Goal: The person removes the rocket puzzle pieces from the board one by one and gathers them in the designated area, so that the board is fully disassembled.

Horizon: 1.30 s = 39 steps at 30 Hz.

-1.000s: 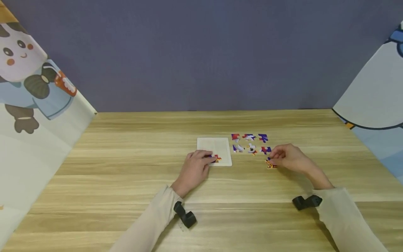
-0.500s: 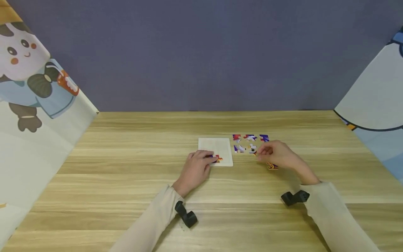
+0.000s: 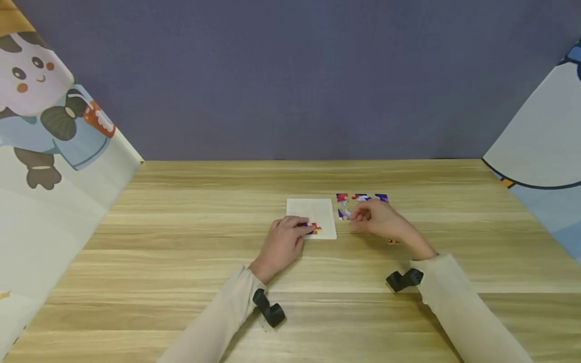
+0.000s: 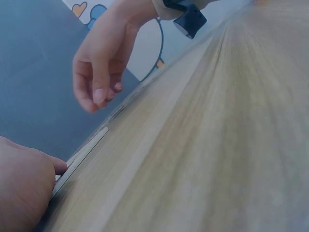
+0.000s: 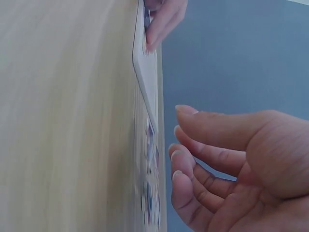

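Note:
My left hand (image 3: 279, 244) rests on a white square puzzle tray (image 3: 308, 206), its fingers over colourful jigsaw pieces (image 3: 316, 229) along the tray's near side. Part of those pieces is hidden under the fingers. To the right of the tray, my right hand (image 3: 381, 221) hovers above loose jigsaw pieces (image 3: 342, 198) and covers some of them in the head view. The right wrist view shows this hand (image 5: 236, 164) with loosely bent fingers and a gap between thumb and fingertips, nothing held there. A single jigsaw piece (image 3: 393, 241) peeks out beneath its wrist.
All of this lies on a wooden table (image 3: 181, 242), with a plain dark wall (image 3: 308, 80) behind it. Cartoon-printed panels (image 3: 45, 116) flank the table on both sides. Each wrist carries a small black camera (image 3: 269, 308).
My right hand has moved left from the lower right piece, across the loose pieces toward the tray. My left hand stays in place on the tray.

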Motion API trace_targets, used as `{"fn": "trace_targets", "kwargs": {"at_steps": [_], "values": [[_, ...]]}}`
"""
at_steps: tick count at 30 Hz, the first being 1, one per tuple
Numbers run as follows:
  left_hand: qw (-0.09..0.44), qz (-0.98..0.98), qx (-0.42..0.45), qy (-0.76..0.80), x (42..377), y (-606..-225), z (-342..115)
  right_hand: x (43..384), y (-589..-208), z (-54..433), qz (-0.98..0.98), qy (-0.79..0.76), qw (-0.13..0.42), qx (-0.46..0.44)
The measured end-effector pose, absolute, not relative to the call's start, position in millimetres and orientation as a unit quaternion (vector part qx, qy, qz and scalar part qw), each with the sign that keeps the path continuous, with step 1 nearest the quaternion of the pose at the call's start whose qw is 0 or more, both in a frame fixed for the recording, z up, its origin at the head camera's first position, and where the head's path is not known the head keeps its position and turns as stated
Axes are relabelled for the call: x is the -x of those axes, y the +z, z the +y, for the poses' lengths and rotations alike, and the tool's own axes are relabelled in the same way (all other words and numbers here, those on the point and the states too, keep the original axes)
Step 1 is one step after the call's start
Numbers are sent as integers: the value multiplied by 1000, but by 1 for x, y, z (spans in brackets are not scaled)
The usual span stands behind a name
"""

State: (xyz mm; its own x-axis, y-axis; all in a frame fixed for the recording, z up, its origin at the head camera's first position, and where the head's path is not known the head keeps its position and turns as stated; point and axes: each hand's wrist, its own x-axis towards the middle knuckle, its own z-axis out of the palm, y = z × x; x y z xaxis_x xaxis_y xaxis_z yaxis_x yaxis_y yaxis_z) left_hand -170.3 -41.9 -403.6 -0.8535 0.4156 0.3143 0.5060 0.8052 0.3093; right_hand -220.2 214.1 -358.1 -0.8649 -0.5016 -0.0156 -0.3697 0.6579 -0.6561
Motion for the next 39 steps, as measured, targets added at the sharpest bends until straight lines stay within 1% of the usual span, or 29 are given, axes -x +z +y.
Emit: {"fn": "trace_targets", "kwargs": {"at_steps": [11,18,26,33,39], "values": [[120,-942,246,-194,171,-405,-43,224,-360,180,894,-358,118,244],[118,-942,249,-191,172,-406,-42,226,-363,163,887,-359,124,263],[124,-940,255,-191,172,-405,-43,225,-362,145,881,-366,155,255],[140,-937,261,-187,172,-406,-43,226,-362,137,883,-357,162,257],[142,-934,262,-197,172,-406,-44,228,-363,134,886,-351,178,244]]}}
